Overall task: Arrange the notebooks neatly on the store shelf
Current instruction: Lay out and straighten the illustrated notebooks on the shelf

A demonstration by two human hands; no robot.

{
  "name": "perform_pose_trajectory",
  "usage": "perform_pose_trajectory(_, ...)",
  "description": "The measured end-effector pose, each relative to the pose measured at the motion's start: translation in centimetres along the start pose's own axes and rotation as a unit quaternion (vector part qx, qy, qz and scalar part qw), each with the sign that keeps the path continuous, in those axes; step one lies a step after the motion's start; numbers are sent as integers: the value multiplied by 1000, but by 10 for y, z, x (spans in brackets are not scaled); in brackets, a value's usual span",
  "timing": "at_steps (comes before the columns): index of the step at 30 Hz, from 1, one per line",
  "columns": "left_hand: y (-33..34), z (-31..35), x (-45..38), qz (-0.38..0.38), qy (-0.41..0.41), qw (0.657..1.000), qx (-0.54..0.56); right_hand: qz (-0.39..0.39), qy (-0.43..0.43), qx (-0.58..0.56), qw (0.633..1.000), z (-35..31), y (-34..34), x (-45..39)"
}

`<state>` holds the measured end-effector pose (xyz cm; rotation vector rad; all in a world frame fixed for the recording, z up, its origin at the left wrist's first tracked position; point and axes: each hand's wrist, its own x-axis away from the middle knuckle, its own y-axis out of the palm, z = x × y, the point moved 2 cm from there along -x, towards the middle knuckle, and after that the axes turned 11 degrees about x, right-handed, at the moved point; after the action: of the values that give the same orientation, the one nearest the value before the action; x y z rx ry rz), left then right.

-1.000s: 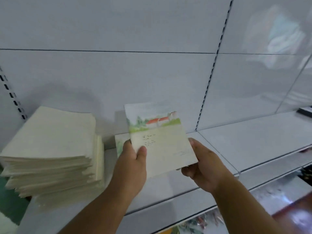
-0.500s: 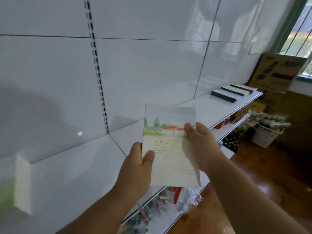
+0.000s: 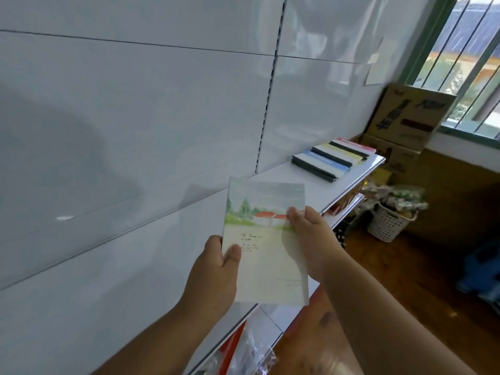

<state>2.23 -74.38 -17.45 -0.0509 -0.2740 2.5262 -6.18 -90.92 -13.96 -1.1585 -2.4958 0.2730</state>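
Observation:
I hold a pale notebook (image 3: 266, 253) with a painted landscape and red-roofed house on its cover, upright above the white shelf (image 3: 108, 280). My left hand (image 3: 216, 269) grips its left edge, thumb on the cover. My right hand (image 3: 311, 239) grips the right edge, fingers over the cover near the house. A row of overlapping notebooks (image 3: 332, 159) with black spines and blue, yellow and pink covers lies at the shelf's far right end.
The white back panel (image 3: 135, 117) rises behind the shelf. Cardboard boxes (image 3: 405, 123) stand past the shelf end under a barred window (image 3: 465, 58). A white basket (image 3: 389, 223) sits on the wooden floor. Packaged goods fill a lower shelf (image 3: 243, 347).
My view has swung right along the shelf; the cream stack at the left is out of sight. The notebook stays in both hands, and my right hand has shifted higher on its right edge.

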Motion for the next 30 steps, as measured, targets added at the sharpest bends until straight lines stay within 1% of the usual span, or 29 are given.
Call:
perform_pose_trajectory(4,63,16,-61,-8,-4,1000,7,5,41,10,999,-7,-51,-74)
perform_pose_trajectory(8,118,21,-115,11,0,999,-47,3,74,78,994,-2,-87,-153)
perform_pose_trajectory(9,133,20,-128,17,-5,998,-67,-1,68,100,993,0,-94,-177)
perform_pose_trajectory(11,160,16,-157,28,-28,994,-105,-19,23,134,990,6,-105,-227)
perform_pose_trajectory(13,184,8,-190,35,-63,989,-128,-69,-19,167,983,9,-110,-281)
perform_pose_trajectory(14,196,4,-208,44,-82,986,-135,-74,-16,172,982,4,-112,-301)
perform_pose_trajectory(15,207,1,-225,55,-104,983,-142,-93,-28,266,959,0,-113,-318)
perform_pose_trajectory(16,217,0,-240,66,-126,978,-150,-92,-102,401,905,2,-115,-339)
perform_pose_trajectory(17,227,2,-254,75,-145,974,-157,-112,-97,407,902,1,-116,-361)
perform_pose_trajectory(18,236,3,-265,83,-162,969,-165,-152,-57,323,932,1,-117,-382)
perform_pose_trajectory(19,245,4,-275,90,-175,965,-172,-163,-48,280,945,1,-121,-399)
perform_pose_trajectory(21,258,8,-289,101,-187,959,-188,-184,-48,275,943,-2,-123,-430)
perform_pose_trajectory(23,266,10,-297,121,-195,953,-199,-225,-66,319,918,-6,-120,-450)
perform_pose_trajectory(24,268,10,-300,135,-200,949,-202,-233,-88,348,904,-9,-117,-458)
perform_pose_trajectory(26,272,9,-305,155,-215,939,-217,-238,-140,402,873,-12,-109,-469)
perform_pose_trajectory(30,278,3,-315,168,-232,922,-259,-233,-183,476,828,-8,-99,-478)
